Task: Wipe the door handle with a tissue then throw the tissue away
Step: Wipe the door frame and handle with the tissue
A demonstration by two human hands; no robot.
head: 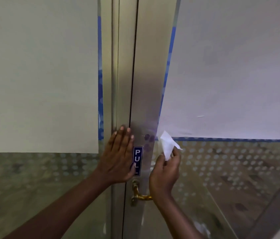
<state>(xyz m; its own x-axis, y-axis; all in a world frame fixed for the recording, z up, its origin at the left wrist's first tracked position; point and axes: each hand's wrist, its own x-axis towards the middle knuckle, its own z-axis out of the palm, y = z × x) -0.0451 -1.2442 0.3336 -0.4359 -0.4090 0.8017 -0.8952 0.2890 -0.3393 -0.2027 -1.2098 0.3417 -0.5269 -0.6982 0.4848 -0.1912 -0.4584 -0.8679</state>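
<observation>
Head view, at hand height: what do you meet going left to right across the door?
Left hand flat on the frame → blue PULL sign → right hand pinching the white tissue → dotted glass panel.

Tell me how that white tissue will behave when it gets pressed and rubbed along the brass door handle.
The tissue looks thin and creased, pinched in the right hand, so it is probably floppy and will fold around the brass door handle. It seems very light, so the rubbing pressure must come from the fingers. Being thin paper, it may tear or bunch on the handle's edges.
</observation>
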